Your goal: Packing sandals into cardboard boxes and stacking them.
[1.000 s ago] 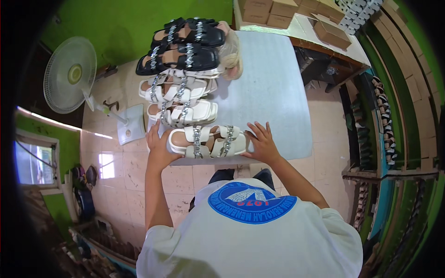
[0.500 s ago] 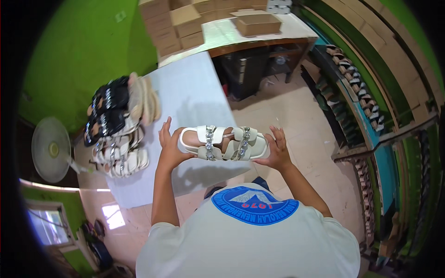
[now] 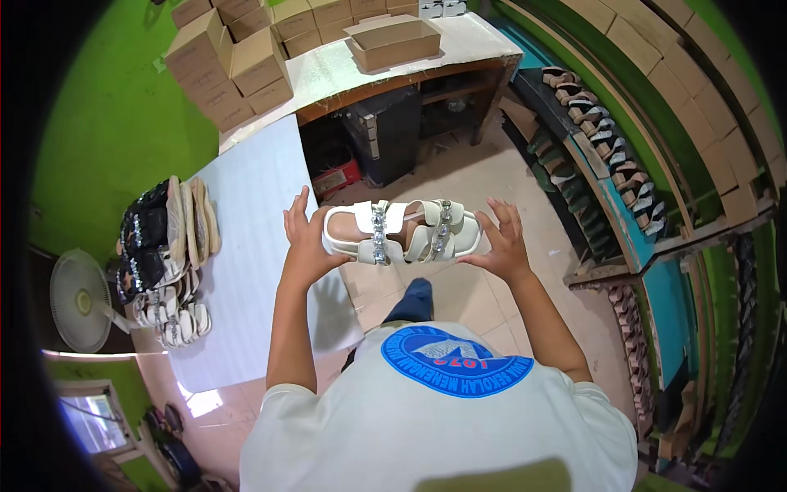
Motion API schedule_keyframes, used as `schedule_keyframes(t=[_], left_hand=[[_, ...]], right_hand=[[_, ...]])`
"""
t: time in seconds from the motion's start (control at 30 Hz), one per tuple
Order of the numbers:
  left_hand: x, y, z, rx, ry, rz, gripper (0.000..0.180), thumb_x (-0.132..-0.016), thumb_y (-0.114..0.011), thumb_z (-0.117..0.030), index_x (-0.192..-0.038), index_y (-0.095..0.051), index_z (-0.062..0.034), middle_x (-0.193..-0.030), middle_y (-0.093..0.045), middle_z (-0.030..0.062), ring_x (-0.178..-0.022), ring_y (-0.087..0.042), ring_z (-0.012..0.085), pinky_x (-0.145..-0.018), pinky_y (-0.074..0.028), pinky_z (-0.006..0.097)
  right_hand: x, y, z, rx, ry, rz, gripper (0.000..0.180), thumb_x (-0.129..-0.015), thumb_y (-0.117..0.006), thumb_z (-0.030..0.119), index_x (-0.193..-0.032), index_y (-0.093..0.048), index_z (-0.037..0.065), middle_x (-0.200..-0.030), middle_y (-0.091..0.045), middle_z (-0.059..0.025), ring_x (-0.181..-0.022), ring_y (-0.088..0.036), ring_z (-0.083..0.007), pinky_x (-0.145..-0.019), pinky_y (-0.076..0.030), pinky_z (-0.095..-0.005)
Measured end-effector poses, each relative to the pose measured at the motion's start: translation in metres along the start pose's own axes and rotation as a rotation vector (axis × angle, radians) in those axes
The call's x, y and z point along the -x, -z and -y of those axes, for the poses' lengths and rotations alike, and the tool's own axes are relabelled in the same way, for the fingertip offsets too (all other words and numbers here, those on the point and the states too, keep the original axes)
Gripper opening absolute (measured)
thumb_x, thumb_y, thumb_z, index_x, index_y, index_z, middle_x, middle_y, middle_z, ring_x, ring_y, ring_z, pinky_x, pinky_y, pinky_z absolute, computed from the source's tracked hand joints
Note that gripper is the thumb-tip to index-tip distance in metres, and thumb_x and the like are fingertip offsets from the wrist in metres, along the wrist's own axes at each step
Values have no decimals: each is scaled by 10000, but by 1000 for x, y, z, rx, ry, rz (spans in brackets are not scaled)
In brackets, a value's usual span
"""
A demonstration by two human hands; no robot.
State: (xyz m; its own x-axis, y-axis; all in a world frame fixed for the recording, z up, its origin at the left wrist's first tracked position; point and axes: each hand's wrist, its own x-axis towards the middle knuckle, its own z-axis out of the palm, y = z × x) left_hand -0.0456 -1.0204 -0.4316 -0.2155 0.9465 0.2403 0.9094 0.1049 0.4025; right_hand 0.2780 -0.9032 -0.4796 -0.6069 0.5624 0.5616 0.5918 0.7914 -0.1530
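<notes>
stacked black and white jewelled sandals [image 3: 160, 262] at the white surface's [image 3: 254, 238] left edge | brown cardboard boxes [image 3: 238, 57] along far surface's back-left corner | white round fan [image 3: 80, 301] on floor

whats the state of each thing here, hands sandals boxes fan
left hand: open, palm pressing one end of the white sandals
right hand: open, pressing the other end
white sandals: held in the air, side by side
open cardboard box: lid off
sandal stack: lying on the table
fan: upright

Shoe workshop: sandal racks [image 3: 607, 139], stacked cardboard boxes [image 3: 238, 57], worktable [image 3: 254, 246].
</notes>
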Motion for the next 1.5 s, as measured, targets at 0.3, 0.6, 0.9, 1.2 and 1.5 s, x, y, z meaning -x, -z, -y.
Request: schedule_keyframes(t=[0.3, 0.6, 0.9, 1.2, 1.5], left_hand=[[-76, -30, 4, -115, 6, -93, 841, -368, -853, -317, -1089, -504, -61, -1433, -162, 194, -1317, -165, 381, -1069, -93, 543], [-202, -45, -5, -113, -147, -134, 750, -392, -828, -383, -1007, -541, -67, -1410, -230, 167, -1294, -204, 371, -1055, -126, 552], [-308, -42, -17, -125, -162, -28, 851, -353, -825, -433, -1051, -528, -48, -1418, -211, 164, -1326, -160, 336, -1077, -103, 537], [-414, -55, -2, -131, -141, -44, 898, -304, -837, -449, -1056, -527, -69, -1417, -200, 175, -1311, -161, 385, -1078, -96, 535], [-495, -73, 15, -181, 27, -40, 894, -303, -835, -459, -1051, -543, -67, -1422, -205, 167, -1314, -157, 394, -1075, -91, 539]], right_hand=[[-81, -36, -80, -16, 143, 28, 794, -509, -756, 554, -1139, -554, 114, -1307, -365, -95, -1231, -314, -331, -1021, -252, -523], [-164, -47, -168, 1, 158, 30, 798, -474, -763, 568, -1104, -572, 116, -1326, -364, -119, -1240, -312, -349, -1025, -254, -509], [-236, -73, -241, -226, 52, 60, 772, -443, -810, 503, -1074, -598, 111, -1345, -337, -124, -1239, -307, -356, -994, -302, -470], [-345, -125, -325, -299, 148, 78, 788, -413, -815, 505, -1066, -616, 112, -1352, -333, -126, -1253, -294, -346, -1023, -261, -468], [-460, -187, -390, -457, 256, 198, 774, -375, -834, 434, -1043, -625, 103, -1346, -355, -132, -1242, -303, -364, -1026, -254, -464]])
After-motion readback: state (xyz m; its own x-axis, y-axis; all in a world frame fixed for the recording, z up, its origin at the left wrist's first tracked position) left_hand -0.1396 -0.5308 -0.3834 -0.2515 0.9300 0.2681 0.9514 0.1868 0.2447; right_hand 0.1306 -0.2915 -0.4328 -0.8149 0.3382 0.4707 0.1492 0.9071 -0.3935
